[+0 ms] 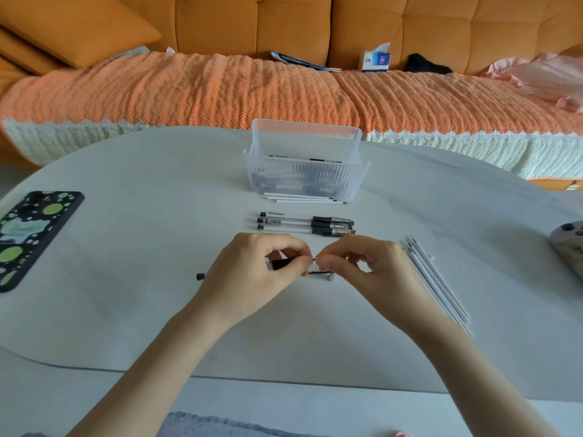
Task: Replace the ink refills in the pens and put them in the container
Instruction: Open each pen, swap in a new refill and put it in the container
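Head view: the left hand [252, 272] is gripping a pen [280, 264] across its black grip section, fingers curled round it, thumb on the near side. The pen is lying level above the table [142, 247], its rear plug [200, 275] protruding past the left wrist. The right hand [369, 266] is pinching the pen's front tip between thumb and forefinger; the remaining fingers are curling loosely. A small loose piece [325, 274] is lying on the table just below the fingertips. Three pens [303, 224] are lying side by side beyond the hands. White refills [303, 198] are resting against the clear container [303, 171]; more refills [438, 288] are lying just beside the right hand.
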A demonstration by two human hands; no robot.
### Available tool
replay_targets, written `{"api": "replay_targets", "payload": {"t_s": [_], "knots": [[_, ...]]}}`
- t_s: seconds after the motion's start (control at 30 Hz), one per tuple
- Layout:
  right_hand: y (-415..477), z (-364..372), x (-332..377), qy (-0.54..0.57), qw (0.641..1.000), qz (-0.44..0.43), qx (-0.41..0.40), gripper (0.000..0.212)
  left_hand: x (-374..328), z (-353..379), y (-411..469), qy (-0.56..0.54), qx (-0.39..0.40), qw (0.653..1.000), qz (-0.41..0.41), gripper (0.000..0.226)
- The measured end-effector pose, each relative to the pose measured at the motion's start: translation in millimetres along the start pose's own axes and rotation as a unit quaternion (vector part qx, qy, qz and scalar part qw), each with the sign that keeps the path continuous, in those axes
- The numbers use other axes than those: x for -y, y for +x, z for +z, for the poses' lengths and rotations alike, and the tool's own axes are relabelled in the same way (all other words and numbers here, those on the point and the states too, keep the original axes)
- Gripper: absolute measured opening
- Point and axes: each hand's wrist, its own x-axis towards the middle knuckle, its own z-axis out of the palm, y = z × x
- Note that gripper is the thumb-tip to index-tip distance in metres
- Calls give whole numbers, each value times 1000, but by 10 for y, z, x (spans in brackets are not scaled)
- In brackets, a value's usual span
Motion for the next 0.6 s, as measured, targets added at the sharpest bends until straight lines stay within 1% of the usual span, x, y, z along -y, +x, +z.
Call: {"api": "replay_targets", "payload": {"t_s": [0.1, 0.17, 0.27, 0.37, 0.47, 0.6], "knots": [[7, -21, 12, 44, 998, 28, 23, 10, 7, 11, -8, 28, -17, 999, 29, 9], [1, -20, 10, 36, 999, 15, 26, 11, 5, 9, -9, 33, -20, 999, 36, 9], [-6, 9, -23, -10, 999, -41, 2, 10, -6, -1, -10, 32, -11, 999, 32, 13], [2, 9, -81, -57, 992, -114, -15, 8, -39, -18, 2, -6, 16, 1000, 7, 15], [10, 7, -120, -100, 976, -192, -27, 10, -70, -54, 25, -59, 50, 997, -9, 14], [11, 18, -130, -157, 952, -258, -53, 11, -83, -93, 35, -104, 82, 991, -32, 15]]}}
